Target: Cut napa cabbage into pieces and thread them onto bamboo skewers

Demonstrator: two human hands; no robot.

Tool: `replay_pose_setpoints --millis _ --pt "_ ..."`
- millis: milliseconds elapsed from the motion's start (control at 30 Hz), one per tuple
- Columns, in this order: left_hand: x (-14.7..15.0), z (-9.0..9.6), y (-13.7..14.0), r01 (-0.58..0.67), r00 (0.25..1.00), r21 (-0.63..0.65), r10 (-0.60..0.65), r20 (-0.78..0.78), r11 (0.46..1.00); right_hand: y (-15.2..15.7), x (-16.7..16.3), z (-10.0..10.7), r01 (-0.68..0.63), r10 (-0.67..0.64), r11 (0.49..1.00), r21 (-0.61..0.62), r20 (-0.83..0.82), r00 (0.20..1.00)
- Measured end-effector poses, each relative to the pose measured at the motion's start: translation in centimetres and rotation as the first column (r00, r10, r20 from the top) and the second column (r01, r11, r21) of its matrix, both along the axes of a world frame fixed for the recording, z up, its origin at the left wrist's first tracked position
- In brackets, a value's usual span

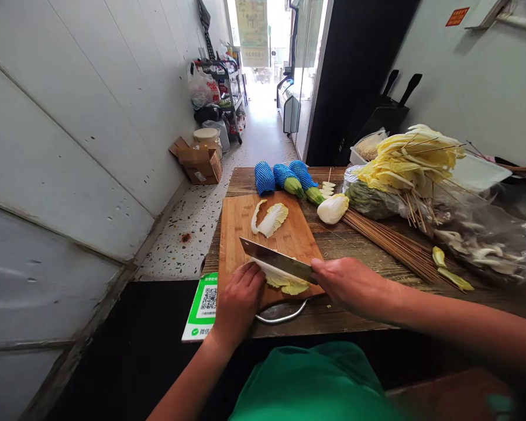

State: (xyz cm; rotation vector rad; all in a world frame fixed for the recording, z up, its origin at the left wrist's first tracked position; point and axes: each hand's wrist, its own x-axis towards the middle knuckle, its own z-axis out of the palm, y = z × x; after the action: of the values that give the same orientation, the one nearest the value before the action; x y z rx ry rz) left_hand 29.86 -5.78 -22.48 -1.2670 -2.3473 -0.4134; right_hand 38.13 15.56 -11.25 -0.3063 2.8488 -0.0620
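Note:
My right hand is closed round the handle of a cleaver, whose blade points left across the wooden cutting board. Under and beside the blade lies a napa cabbage leaf, white at the stem and yellow at the frilled edge. The fingers of my left hand are bent together and press on the leaf's stem end, close to the blade. Farther up the board rest a cut cabbage leaf and a thin curved strip. The blade's lower edge partly hides the leaf.
Behind the board are vegetables in blue foam nets and a small cabbage head. Bamboo skewers, skewered cabbage leaves and bagged mushrooms fill the right side. A green QR-code sign lies at the board's left.

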Motion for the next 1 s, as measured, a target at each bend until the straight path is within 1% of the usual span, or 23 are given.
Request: replay_pose_setpoints --millis 133,233,367,467,533,633,700,767,900,1000 --pt "-0.1 -0.1 0.0 0.007 1.000 0.033 -0.007 0.005 0.999 0.0 0.1 0.0 0.012 -0.012 1.000 0.013 0.020 1.000" --pt "-0.2 -0.3 0.0 0.014 1.000 0.049 -0.015 0.014 0.999 0.2 0.1 -0.5 0.005 -0.005 1.000 0.020 0.003 1.000" --pt "-0.2 -0.3 0.0 0.025 0.999 0.069 -0.027 0.030 0.997 0.7 -0.3 -1.2 -0.030 0.029 0.999 -0.027 -0.014 0.999" --pt "-0.2 -0.3 0.0 0.027 0.999 0.069 -0.030 0.040 0.997 0.8 -0.5 -1.3 -0.039 0.038 0.998 -0.049 -0.003 0.999" --pt "-0.2 -0.2 0.0 0.035 0.998 0.074 -0.038 0.040 0.997 0.7 -0.4 -1.3 -0.027 0.028 0.999 -0.025 0.006 1.000" --pt "-0.3 -0.2 -0.1 0.046 0.998 0.083 -0.049 0.036 0.996 0.1 0.0 -1.5 -0.012 0.013 0.999 0.045 -0.017 1.000" --pt "-0.3 -0.2 -0.1 0.037 0.999 0.080 -0.040 0.035 0.996 -0.2 0.5 -2.0 -0.008 0.011 0.996 0.088 -0.041 0.999" --pt "-0.3 -0.3 -0.1 0.029 0.999 0.069 -0.032 0.032 0.997 -0.4 1.1 -2.8 -0.012 0.019 0.995 0.102 -0.064 0.998" --pt "-0.5 -0.6 -0.4 0.023 1.000 0.047 -0.023 0.002 0.999 -0.3 1.8 -4.5 -0.014 0.030 0.995 0.099 -0.160 0.987" --pt "-0.8 -0.9 -0.5 0.046 0.998 0.035 -0.045 -0.042 0.998 -0.2 1.8 -5.0 -0.015 0.034 0.996 0.091 -0.213 0.976"
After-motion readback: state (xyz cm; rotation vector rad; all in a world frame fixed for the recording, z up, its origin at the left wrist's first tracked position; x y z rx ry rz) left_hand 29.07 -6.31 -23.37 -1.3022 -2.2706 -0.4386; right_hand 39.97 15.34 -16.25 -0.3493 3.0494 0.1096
